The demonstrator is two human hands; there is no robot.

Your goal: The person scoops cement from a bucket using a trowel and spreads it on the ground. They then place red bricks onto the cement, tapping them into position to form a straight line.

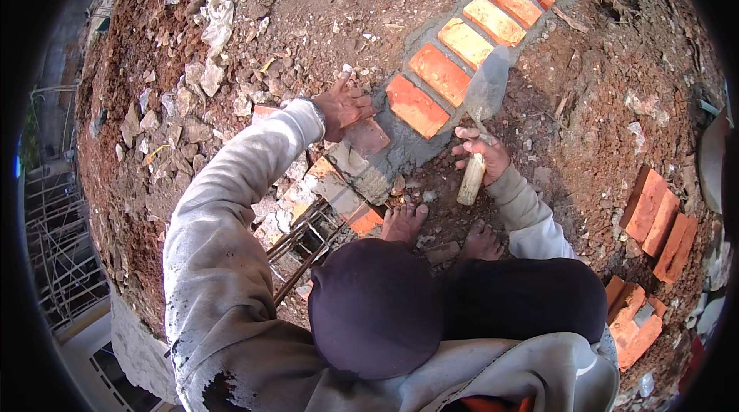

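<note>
My left hand [344,108] grips the end of a dull red brick [366,137], its fingers curled over the edge. This brick sits low on the grey mortar [419,149], at the near end of a row of bricks. Between the fingers of my right hand [486,152] is a trowel [488,87], its pale wooden handle pointing back toward me. The blade points away from me and overlaps the edge of the row. Closest to the held brick lies an orange brick [416,106], bedded in mortar with a joint on each side.
The row runs to the far right, with another bedded brick [494,21] along it. Loose bricks [650,210] are stacked on the soil at right. Rubble [196,100] and a crumpled plastic bag [219,21] lie at left. Steel bars [304,239] stick out near my feet.
</note>
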